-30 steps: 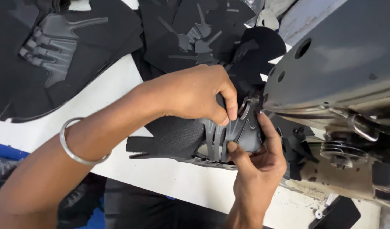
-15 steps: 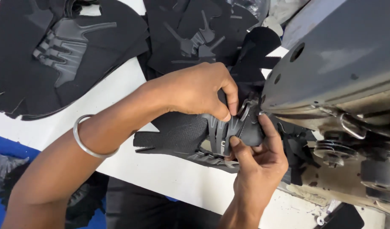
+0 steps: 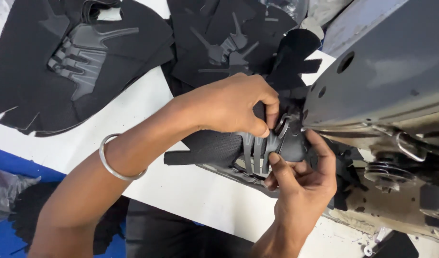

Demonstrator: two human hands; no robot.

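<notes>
2 hands, left hand [image 3: 234,102] and right hand [image 3: 303,184], pinch black shoe upper [image 3: 219,145] at sewing machine [image 3: 386,81]

The light is bright and even, from above. The white table [image 3: 148,119] is almost overexposed. The black pieces [image 3: 62,62] lose detail. The machine [image 3: 386,71] looks slightly soft.

Left hand [image 3: 231,102] reaching in from the lower left on a long bare forearm, knuckles up, fingers [image 3: 269,114] curled downward and pinched tight together with the thumb. Right hand [image 3: 303,179] coming up from the bottom edge, palm turned upward, thumb stretched forward and index finger raised, closed in a pinch just below the left. Both wrists bent inward, hands nearly touching.
</notes>
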